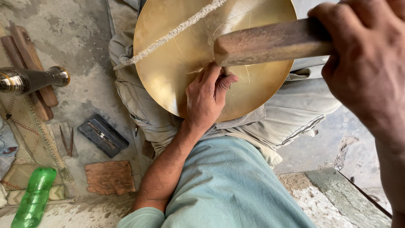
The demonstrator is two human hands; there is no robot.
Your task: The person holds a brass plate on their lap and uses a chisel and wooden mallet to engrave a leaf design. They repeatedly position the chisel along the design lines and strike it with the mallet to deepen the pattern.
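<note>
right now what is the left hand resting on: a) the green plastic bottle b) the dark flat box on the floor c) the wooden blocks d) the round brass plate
d: the left hand lies with fingers spread on the round brass plate propped on the lap, while the right hand has its grip on a wooden handle above it.
</note>
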